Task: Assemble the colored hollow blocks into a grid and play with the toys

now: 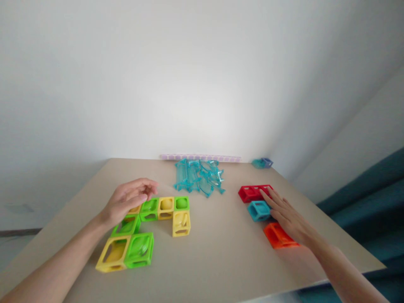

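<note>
Yellow and green cube blocks form a bent, joined chain on the left half of the table, among them a green cube (139, 250) and a yellow cube (181, 223). Over the chain's far left corner is my left hand (131, 200), its fingers loosely bent, thumb apart, holding nothing; it hides part of a yellow cube. My right hand (287, 216) reaches over the blocks on the right, fingers stretched out flat. Its fingertips are at a row of red blocks (249, 193). Beneath or beside the fingers lie blue blocks (259, 211) and orange blocks (276, 236), partly hidden.
Clear teal plastic pieces (198, 176) lie in a cluster at the back middle. Behind them a purple patterned strip (202, 158) runs along the wall. A small blue and teal item (262, 163) sits in the back right corner. A dark teal curtain (372, 210) hangs right of the table.
</note>
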### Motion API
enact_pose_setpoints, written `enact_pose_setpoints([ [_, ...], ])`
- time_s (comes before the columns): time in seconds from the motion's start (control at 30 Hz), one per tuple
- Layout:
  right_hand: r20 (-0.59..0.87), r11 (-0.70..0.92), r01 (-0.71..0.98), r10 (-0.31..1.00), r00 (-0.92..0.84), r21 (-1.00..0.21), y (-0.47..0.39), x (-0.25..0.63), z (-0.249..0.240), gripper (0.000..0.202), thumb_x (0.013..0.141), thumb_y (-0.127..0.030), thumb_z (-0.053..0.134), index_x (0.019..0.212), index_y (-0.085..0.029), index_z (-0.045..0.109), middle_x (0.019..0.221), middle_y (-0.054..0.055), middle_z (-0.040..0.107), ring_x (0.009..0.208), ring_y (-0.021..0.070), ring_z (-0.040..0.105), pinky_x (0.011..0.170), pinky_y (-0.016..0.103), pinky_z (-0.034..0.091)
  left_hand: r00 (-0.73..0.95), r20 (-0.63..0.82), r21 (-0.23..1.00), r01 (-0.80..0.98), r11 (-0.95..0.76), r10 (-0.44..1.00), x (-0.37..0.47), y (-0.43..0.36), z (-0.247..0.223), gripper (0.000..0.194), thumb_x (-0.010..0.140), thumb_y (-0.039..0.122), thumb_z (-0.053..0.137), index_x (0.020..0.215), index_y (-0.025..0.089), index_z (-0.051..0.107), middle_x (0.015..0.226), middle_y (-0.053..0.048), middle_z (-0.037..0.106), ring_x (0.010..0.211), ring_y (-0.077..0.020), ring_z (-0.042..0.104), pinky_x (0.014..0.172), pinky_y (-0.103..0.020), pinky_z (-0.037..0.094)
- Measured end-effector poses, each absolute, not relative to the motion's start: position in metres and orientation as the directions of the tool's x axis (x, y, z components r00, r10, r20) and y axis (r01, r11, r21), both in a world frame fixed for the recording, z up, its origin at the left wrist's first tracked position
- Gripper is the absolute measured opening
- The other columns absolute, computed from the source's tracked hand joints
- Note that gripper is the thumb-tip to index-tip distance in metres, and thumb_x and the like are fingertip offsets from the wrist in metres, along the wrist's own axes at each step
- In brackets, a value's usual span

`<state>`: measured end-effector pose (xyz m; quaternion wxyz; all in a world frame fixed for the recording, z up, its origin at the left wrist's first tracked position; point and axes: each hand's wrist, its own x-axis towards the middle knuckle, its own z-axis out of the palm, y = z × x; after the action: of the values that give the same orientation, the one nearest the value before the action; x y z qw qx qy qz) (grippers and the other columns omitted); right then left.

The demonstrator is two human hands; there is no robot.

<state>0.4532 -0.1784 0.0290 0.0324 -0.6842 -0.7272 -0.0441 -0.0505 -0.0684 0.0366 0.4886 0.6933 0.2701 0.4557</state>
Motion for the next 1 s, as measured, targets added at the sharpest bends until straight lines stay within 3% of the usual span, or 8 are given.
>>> enact_pose_setpoints([
  [0.13,0.139,0.029,0.999,0.990,-0.033,0.032,-0.179,0.454,0.026,0.053,0.100,-0.035,0.018,0.152,-0.027,0.016,0.157,0.006,0.010,0.142,0.0256,0.010,0.113,0.051,0.022,0.446,0.352,0.928,-0.052,-0.369,0.823,-0.052,-0.067,0.033,0.029,0.080,0.033,0.063,0.105,0.021,0.069,0.087,-0.008,0.068,0.083,-0.0238,0.060,0.076,-0.034,0.048],
  [0.5,0.222,-0.062,0.993,0.974,0.038,0.100,-0.192,0.441,0.021,0.053,0.101,-0.039,0.018,0.152,-0.029,0.012,0.158,0.005,0.003,0.142,0.0322,0.003,0.109,0.066,0.013,0.442,0.329,0.930,0.001,-0.367,0.834,-0.051,-0.070,0.038,0.027,0.080,0.036,0.062,0.100,0.020,0.071,0.084,-0.008,0.068,0.081,-0.0234,0.060,0.074,-0.034,0.048],
  [0.67,0.217,-0.073,0.996,0.974,0.059,0.058,-0.193,0.432,0.024,0.054,0.101,-0.041,0.015,0.153,-0.029,0.009,0.158,0.006,0.001,0.143,0.0323,0.001,0.108,0.068,0.012,0.452,0.344,0.927,-0.025,-0.373,0.823,-0.051,-0.070,0.038,0.026,0.079,0.035,0.063,0.100,0.021,0.072,0.084,-0.009,0.067,0.081,-0.0250,0.059,0.072,-0.035,0.047],
  [0.87,0.220,-0.085,0.996,0.972,0.080,0.009,-0.192,0.432,0.025,0.056,0.100,-0.044,0.014,0.153,-0.027,0.014,0.159,0.008,0.005,0.143,0.0343,0.002,0.106,0.070,0.010,0.433,0.351,0.930,-0.062,-0.362,0.830,-0.051,-0.070,0.036,0.025,0.080,0.031,0.063,0.100,0.018,0.071,0.083,-0.009,0.067,0.080,-0.0237,0.059,0.072,-0.035,0.046],
  [1.0,0.357,-0.090,0.996,0.930,0.091,-0.020,-0.196,0.417,0.038,0.058,0.098,-0.045,0.017,0.152,-0.022,0.020,0.159,0.011,0.005,0.143,0.0384,-0.004,0.106,0.073,0.004,0.421,0.418,0.908,-0.166,-0.384,0.805,-0.047,-0.069,0.038,0.029,0.081,0.031,0.062,0.103,0.012,0.069,0.082,-0.010,0.066,0.077,-0.0204,0.059,0.069,-0.032,0.045],
])
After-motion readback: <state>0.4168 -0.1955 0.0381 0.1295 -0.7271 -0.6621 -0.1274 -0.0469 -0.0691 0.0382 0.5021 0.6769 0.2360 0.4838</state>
